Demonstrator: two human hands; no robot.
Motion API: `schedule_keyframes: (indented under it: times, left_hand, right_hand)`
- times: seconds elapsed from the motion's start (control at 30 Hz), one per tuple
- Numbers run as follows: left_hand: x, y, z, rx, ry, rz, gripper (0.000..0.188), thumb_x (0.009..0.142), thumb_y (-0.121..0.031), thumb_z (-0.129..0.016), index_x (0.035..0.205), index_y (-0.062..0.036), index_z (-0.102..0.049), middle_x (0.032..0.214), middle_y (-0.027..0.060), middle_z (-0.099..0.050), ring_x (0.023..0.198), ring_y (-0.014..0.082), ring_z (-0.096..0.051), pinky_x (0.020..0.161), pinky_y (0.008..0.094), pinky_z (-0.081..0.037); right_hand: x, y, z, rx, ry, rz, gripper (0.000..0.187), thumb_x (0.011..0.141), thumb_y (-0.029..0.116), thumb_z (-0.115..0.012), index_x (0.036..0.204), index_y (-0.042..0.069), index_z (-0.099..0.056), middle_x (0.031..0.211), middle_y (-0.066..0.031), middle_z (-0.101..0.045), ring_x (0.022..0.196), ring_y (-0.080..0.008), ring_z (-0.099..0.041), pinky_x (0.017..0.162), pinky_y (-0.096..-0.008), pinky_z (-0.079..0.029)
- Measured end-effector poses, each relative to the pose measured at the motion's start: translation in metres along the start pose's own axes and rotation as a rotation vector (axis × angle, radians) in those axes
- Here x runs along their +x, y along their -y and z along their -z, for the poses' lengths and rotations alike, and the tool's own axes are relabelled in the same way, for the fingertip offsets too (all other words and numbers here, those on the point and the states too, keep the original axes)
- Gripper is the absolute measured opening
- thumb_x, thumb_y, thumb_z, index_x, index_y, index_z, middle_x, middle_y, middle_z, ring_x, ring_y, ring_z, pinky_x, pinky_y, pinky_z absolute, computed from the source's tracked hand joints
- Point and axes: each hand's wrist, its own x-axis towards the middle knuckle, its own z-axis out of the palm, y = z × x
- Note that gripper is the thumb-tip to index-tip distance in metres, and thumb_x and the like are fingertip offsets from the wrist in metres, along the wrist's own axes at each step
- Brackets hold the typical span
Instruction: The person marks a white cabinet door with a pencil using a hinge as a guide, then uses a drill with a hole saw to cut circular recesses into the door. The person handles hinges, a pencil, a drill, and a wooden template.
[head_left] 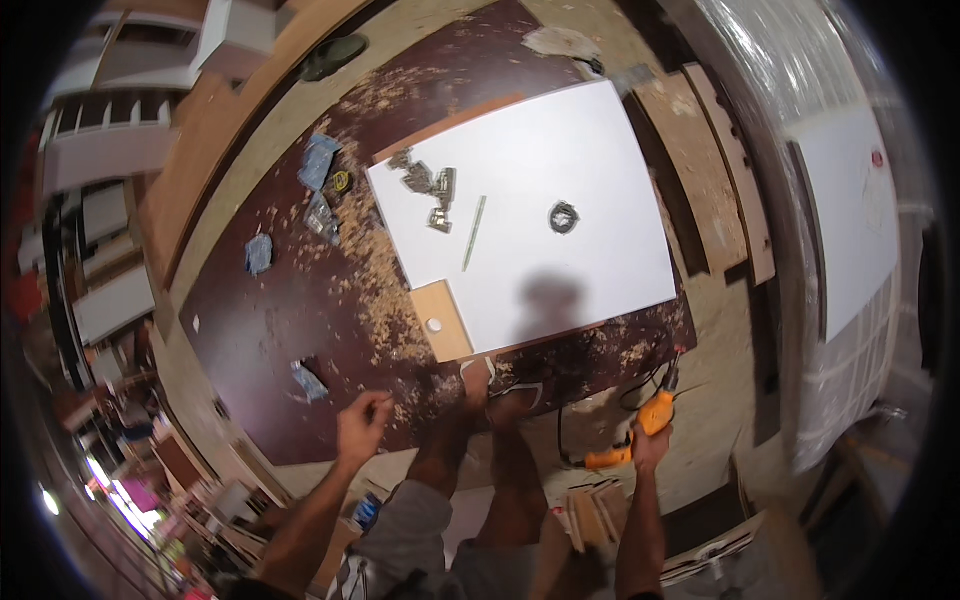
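Orange drill (655, 412), right side

The left hand (365, 428) has curled fingers; I can't tell if they pinch anything. The white board (530, 225) lies mid-picture — likely stiff and slippery, so take its edges. The right hand (650, 450) grips the drill's back end — good, as it looks heavy.

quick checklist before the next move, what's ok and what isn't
1. Drill held: ok, the right hand grips the orange drill.
2. Left hand away from the drill: ok, well off to the left.
3. Left fingers free: cannot tell, they are bunched and too small to read.
4. White board cleared: not ok, metal fittings, a pale strip and a dark coil lie on it.
5. Dark panel swept: not ok, wood shavings are scattered over it.
6. Cord clear of the feet: cannot tell, its path is unclear there.
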Motion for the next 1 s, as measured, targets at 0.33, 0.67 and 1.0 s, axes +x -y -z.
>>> schedule_keyframes:
  times: [0.33,0.67,1.0]
  left_hand:
    - [0.216,-0.157,-0.171,0.223,-0.332,-0.433,0.036,0.102,-0.013,-0.071,0.134,-0.0057,-0.057,0.118,0.0183,-0.062,0.100,0.0390,-0.074,0.084,0.0460,-0.063]
    - [0.274,-0.168,-0.223,0.477,-0.268,-0.200,0.032,0.094,-0.011,-0.079,0.114,-0.0069,-0.054,0.107,0.0170,-0.064,0.089,0.0356,-0.080,0.074,0.0452,-0.067]
    - [0.124,-0.200,-0.318,-0.285,-0.315,0.013,0.023,0.107,-0.024,-0.068,0.122,-0.0074,-0.066,0.106,0.0203,-0.076,0.098,0.0407,-0.075,0.087,0.0481,-0.061]
  right_hand:
    - [-0.113,0.178,0.187,-0.577,-0.108,0.423,0.093,0.065,0.020,-0.084,0.150,-0.001,-0.053,0.125,-0.0217,-0.061,0.117,-0.0433,-0.058,0.106,-0.0577,-0.048]
    - [-0.063,0.249,0.165,-0.496,0.177,0.737,0.101,0.061,0.025,-0.089,0.152,0.001,-0.053,0.118,-0.0198,-0.061,0.111,-0.0420,-0.058,0.099,-0.0554,-0.049]
    - [-0.017,0.278,0.186,-0.674,0.315,0.815,0.098,0.059,0.020,-0.089,0.150,0.004,-0.056,0.116,-0.0172,-0.062,0.110,-0.0433,-0.058,0.097,-0.0562,-0.051]
